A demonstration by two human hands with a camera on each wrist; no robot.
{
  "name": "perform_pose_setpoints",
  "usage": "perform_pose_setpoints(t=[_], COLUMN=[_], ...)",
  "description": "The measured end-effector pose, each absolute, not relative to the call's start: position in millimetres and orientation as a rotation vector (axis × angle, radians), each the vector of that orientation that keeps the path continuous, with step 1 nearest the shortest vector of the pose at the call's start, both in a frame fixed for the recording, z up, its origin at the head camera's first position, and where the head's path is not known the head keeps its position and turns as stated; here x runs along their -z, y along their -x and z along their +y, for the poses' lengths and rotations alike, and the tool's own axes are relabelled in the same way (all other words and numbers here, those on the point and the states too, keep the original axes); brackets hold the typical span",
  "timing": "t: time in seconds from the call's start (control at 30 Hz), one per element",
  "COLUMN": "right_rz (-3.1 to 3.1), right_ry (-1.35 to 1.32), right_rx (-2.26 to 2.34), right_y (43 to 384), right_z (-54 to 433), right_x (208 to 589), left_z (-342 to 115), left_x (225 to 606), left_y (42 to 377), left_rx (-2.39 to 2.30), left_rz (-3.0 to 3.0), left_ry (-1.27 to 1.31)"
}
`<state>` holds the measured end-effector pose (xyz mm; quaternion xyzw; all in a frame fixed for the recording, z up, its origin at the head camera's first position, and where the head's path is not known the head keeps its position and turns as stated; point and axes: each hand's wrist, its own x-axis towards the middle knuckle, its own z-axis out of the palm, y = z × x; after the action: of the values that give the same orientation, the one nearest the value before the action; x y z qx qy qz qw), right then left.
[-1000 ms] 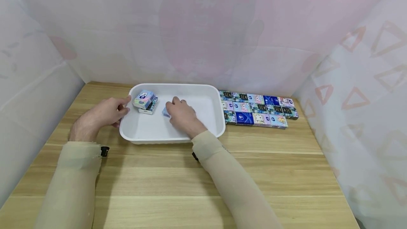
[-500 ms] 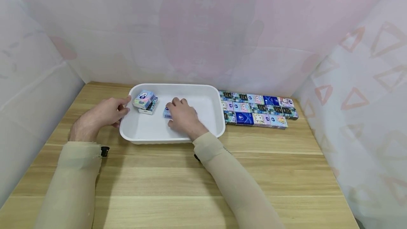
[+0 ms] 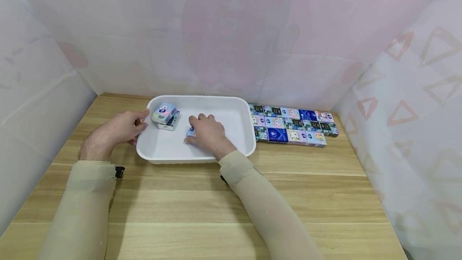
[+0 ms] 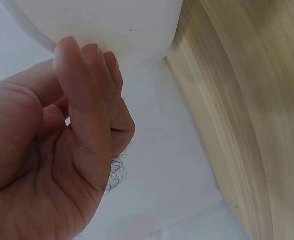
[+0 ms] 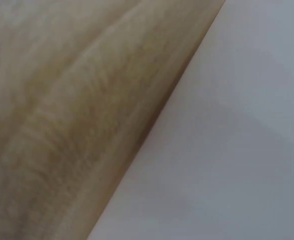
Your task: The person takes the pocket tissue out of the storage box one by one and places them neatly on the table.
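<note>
A white plastic tray sits on the table. My left hand holds its left edge in the head view, and in the left wrist view the fingertips of the left hand meet the tray's outer wall. Inside the tray, my right hand has its thumb and fingers around a small light-blue tissue pack, mostly hidden under the hand. Toward the tray's left end, a pastel tissue pack lies tilted on a dark patterned one. The right wrist view shows only the tray's wall and wood.
Three rows of tissue packs, pastel, blue and dark patterned, lie flat against the tray's right side. The wooden table is bounded by a fabric back wall and by side walls at left and right.
The thumb of my right hand has spread and come round the near side of the light-blue pack, which has turned slightly. My left hand stays at the tray's edge.
</note>
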<state>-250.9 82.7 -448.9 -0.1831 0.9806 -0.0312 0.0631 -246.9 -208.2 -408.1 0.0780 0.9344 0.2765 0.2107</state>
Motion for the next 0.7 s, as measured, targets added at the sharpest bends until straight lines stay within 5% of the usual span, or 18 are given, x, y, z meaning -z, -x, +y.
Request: perform_pose_setpoints(t=[0.7], right_rz=[3.005], right_ry=[0.509], right_rx=[0.36], right_y=[251.0], right_z=[104.2], right_x=[442.9], left_z=[-208.8], left_x=[410.6], left_y=[246.7], left_rx=[-0.801], left_rz=[2.607], left_ry=[-0.258])
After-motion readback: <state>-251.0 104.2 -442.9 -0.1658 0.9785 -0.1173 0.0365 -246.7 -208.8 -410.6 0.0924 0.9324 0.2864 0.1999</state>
